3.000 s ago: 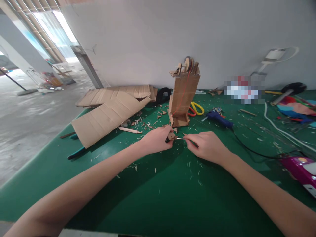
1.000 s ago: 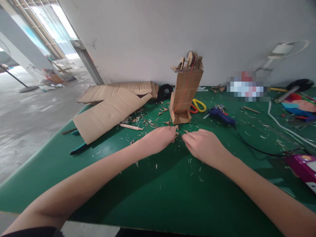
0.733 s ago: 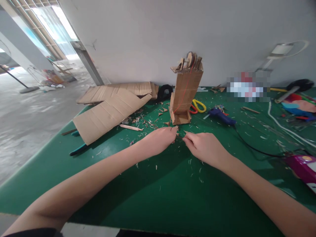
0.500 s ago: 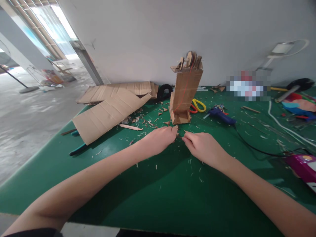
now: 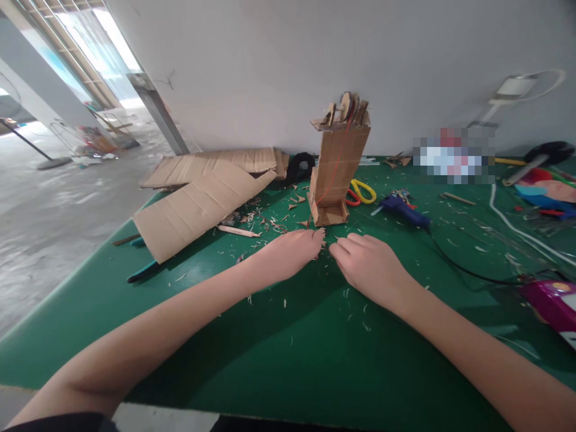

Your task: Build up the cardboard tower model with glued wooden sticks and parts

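A tall cardboard tower [image 5: 342, 159] stands upright on the green table, with cardboard wheels [image 5: 347, 107] on an axle at its top. Red string [image 5: 333, 177] runs from the wheels down the tower's front to my left hand [image 5: 297, 252], whose fingers are pinched closed on it. A small brown bit shows at those fingertips. Just to the right, close but apart, my right hand [image 5: 371, 264] is closed with its fingers curled; whatever it holds is hidden. Both hands are low over the table before the tower's base.
Cardboard sheets [image 5: 198, 207] lie at the left beside a wooden stick [image 5: 238, 231] and scattered shavings. Scissors with red and yellow handles [image 5: 363, 192] lie behind the tower. A blue glue gun [image 5: 405, 213] and its cord are to the right, near a magenta box [image 5: 551, 306].
My right hand has turned slightly, its fingers curling more toward the left hand. The thin strand seen between the hands is no longer clear. My left hand stays nearly still.
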{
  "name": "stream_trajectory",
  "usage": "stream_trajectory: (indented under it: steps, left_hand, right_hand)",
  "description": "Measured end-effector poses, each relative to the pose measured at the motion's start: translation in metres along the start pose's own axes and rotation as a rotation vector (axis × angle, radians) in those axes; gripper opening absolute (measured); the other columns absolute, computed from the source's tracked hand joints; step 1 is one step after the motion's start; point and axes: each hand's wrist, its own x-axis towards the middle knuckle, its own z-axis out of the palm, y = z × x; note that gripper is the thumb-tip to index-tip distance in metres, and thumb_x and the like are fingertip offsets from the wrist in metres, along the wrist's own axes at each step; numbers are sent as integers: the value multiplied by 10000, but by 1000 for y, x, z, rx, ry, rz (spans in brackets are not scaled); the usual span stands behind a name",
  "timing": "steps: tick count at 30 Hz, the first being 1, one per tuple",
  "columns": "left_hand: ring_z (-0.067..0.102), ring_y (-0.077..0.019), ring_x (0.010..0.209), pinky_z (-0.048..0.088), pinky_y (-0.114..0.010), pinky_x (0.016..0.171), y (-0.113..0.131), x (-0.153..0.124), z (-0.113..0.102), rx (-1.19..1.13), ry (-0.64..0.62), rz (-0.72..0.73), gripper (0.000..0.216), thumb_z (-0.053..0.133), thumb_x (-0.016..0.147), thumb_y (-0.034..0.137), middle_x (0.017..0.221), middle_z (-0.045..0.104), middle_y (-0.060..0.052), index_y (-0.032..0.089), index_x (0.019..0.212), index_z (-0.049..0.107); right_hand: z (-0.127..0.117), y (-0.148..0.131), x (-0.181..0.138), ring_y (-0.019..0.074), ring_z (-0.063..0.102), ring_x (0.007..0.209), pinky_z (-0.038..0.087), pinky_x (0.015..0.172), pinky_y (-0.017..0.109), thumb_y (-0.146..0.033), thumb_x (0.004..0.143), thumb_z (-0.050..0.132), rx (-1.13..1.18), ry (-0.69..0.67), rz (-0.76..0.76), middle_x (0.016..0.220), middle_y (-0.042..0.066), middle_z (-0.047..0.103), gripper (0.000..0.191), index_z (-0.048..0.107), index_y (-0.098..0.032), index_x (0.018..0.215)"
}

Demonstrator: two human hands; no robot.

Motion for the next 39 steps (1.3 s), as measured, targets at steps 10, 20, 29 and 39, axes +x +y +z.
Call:
stream_trajectory:
  steps: [10,20,29,39]
  left_hand:
    - [592,-197,826,446,-286,660,6,-2,-4,93,-20,3,171,405,831,7,934,593,-108,107,952,475]
    - [597,-194,807,455,-287,656,6,-3,-5,60,-29,-9,148,421,846,30,911,590,-101,108,963,469]
    - [600,-198,790,451,-295,642,3,0,-4,-11,-29,-8,133,386,881,69,891,596,-98,103,964,484]
    - [596,-208,817,465,-310,666,4,-4,3,-7,12,-47,144,372,880,70,892,587,-107,101,977,473]
  right_hand:
    - [5,-5,4,111,448,448,250,459,264,-239,890,404,557,-111,476,499,1,522,318,514,-183,597]
    - [9,-4,6,115,460,467,289,476,258,-219,883,420,680,-105,517,512,2,539,316,542,-181,594]
    - [10,7,-2,159,536,617,310,566,289,-32,837,411,77,-5,-89,648,40,606,226,596,-142,770]
    - [10,-6,5,135,488,514,253,505,278,-212,895,390,466,-98,368,579,26,570,273,571,-171,696]
